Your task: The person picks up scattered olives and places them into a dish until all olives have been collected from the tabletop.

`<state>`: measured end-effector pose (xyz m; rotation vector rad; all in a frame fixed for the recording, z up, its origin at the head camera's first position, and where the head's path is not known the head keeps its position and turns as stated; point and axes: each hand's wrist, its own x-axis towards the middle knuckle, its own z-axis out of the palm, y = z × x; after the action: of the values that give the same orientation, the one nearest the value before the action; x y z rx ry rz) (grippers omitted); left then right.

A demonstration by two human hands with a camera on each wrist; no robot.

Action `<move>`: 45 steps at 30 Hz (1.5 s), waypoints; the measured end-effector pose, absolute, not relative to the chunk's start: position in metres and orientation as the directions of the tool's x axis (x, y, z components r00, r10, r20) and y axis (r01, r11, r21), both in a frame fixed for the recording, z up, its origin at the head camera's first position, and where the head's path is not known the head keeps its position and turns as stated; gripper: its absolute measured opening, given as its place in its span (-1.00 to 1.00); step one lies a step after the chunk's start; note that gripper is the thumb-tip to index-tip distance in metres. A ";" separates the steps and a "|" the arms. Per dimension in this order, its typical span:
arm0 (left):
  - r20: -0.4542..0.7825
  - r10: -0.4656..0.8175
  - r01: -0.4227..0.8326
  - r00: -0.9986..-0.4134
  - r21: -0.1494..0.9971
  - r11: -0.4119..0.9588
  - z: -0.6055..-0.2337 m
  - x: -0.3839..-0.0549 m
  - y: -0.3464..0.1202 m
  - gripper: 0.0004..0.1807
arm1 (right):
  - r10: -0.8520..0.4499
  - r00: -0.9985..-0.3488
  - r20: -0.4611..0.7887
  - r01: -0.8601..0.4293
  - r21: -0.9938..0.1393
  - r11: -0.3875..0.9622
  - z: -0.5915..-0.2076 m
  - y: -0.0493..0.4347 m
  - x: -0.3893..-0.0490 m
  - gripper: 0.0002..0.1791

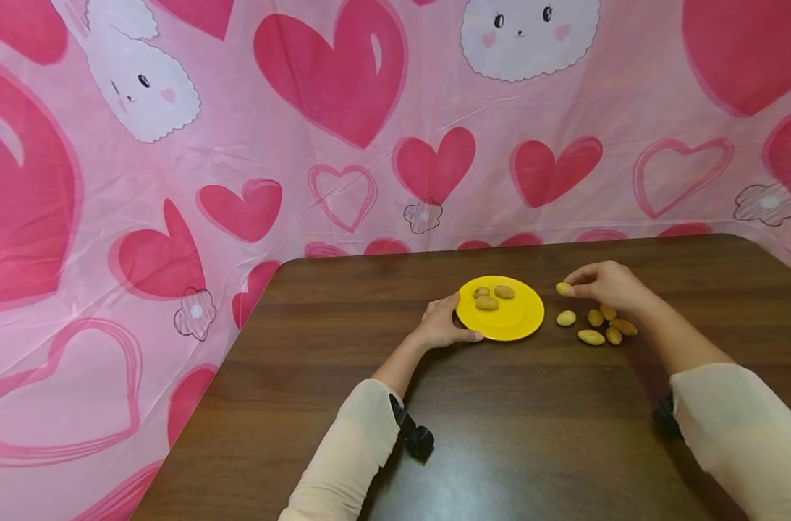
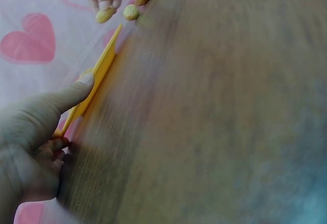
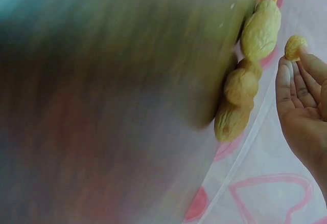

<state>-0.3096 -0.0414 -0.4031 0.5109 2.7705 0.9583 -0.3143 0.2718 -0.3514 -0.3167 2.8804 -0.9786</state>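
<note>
My left hand (image 1: 442, 323) holds the left rim of a round yellow plate (image 1: 517, 320) on the table. In the left wrist view its thumb lies on the rim, with fingers curled at the lower edge. Three small oval brownish pieces (image 1: 487, 304) lie on the plate. My right hand (image 1: 608, 284) pinches a small wrinkled yellow oval piece (image 3: 294, 48) between thumb and fingertips, raised above the table just right of the plate. Below that hand are several similar pieces (image 1: 591, 337), yellowish to brown, and one pale yellow piece (image 1: 566, 318) lies nearer the plate.
The dark wooden table (image 1: 532, 434) has its far edge close to a pink cloth backdrop (image 1: 291, 116) printed with hearts and white animal faces. A black wrist camera (image 1: 416, 435) sits on the left forearm, low over the tabletop.
</note>
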 end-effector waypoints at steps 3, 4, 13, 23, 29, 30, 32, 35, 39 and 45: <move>-0.039 0.372 0.268 -0.927 0.625 0.733 -0.403 -0.310 -0.042 0.05 | -0.224 -0.974 -0.019 -0.166 -0.612 0.773 -0.352 0.266 -0.317 -0.46; -0.038 0.373 0.269 -0.927 0.624 0.734 -0.404 -0.310 -0.042 0.05 | -0.228 -0.974 -0.020 -0.168 -0.612 0.773 -0.352 0.265 -0.318 -0.47; -0.034 0.387 0.282 -0.922 0.625 0.727 -0.404 -0.311 -0.043 0.04 | -0.276 -0.961 0.010 -0.227 -0.595 0.771 -0.351 0.244 -0.324 -0.52; -0.037 0.385 0.280 -0.922 0.624 0.729 -0.403 -0.311 -0.042 0.03 | -0.306 -0.952 0.010 -0.249 -0.606 0.755 -0.351 0.225 -0.327 -0.61; -0.044 0.377 0.270 -0.925 0.621 0.735 -0.403 -0.311 -0.042 0.04 | -0.317 -0.948 0.002 -0.251 -0.617 0.746 -0.354 0.218 -0.330 -0.61; -0.043 0.376 0.270 -0.926 0.621 0.736 -0.403 -0.311 -0.042 0.04 | -0.319 -0.948 0.001 -0.251 -0.619 0.745 -0.354 0.216 -0.331 -0.61; -0.042 0.378 0.272 -0.925 0.620 0.736 -0.403 -0.311 -0.042 0.04 | -0.325 -0.946 -0.002 -0.254 -0.622 0.741 -0.354 0.214 -0.332 -0.63; -0.042 0.380 0.274 -0.924 0.622 0.733 -0.403 -0.311 -0.043 0.04 | -0.333 -0.943 -0.002 -0.260 -0.621 0.739 -0.356 0.210 -0.334 -0.66; -0.042 0.382 0.275 -0.923 0.622 0.733 -0.403 -0.312 -0.043 0.04 | -0.346 -0.938 -0.008 -0.270 -0.607 0.747 -0.358 0.205 -0.336 -0.70; -0.041 0.382 0.277 -0.923 0.619 0.735 -0.404 -0.312 -0.043 0.04 | -0.364 -0.931 -0.023 -0.281 -0.591 0.756 -0.358 0.198 -0.337 -0.72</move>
<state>-0.3121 -0.0433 -0.4035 0.5303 2.7703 0.9492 -0.3373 0.1983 -0.3578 -0.5203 2.8147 -0.9147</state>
